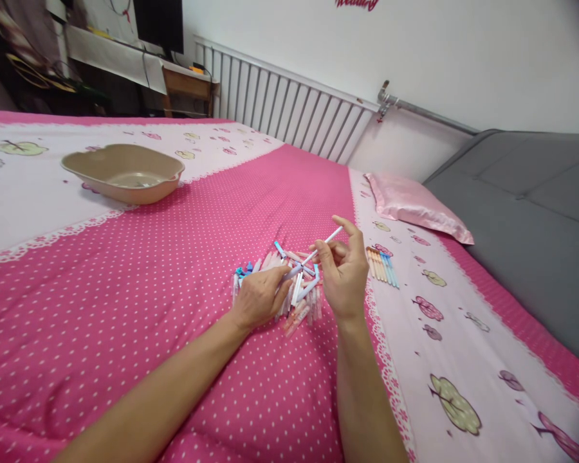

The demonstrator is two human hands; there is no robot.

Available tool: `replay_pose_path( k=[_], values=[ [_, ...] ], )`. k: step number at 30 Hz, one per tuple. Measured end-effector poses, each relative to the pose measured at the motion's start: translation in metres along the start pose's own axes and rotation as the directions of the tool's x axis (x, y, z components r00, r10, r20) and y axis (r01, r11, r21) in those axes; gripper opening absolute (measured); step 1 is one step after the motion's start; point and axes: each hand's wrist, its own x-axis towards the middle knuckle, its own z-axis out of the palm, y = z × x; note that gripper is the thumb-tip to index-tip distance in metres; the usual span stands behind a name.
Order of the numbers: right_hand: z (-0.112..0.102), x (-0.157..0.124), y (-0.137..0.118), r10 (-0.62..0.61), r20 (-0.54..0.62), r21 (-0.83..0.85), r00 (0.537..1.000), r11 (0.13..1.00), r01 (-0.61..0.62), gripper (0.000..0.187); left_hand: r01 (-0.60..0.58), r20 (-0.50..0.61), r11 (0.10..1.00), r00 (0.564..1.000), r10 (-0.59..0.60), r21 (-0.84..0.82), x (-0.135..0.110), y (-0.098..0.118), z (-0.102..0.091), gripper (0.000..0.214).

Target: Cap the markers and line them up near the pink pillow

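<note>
Seen from the head camera, the right hand (343,273) pinches a thin white pen (318,251) between thumb and fingertips, lifted just above the pile of pens (289,289) on the bed (125,289). The pen slants down toward the left hand (260,297), whose fingers close around its lower end right over the pile. Just beyond the pile, on the far side of the right hand, a neat row of pens (382,265) lies side by side on the pale border. Well away from the pile sits a beige basin (123,172); a pink pillow (415,206) lies near the grey headboard (525,212). Both hands hide part of the pile, and single pens are hard to tell apart.
</note>
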Motion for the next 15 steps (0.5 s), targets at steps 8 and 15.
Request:
replay_pose_path(
  k=[8,15],
  values=[
    [-0.0017,0.0014,0.0011,-0.001,0.014,-0.022,1.000,1.000,0.001,0.044,0.009,0.015,1.000,1.000,-0.009,-0.007,-0.0011,-0.0002,0.0004,0.020],
    [0.0002,-0.0006,0.0007,0.003,0.095,0.003,0.995,1.000,-0.003,0.043,0.016,-0.006,0.999,1.000,-0.017,-0.040,0.0016,0.0014,-0.0014,0.021]
  ],
)
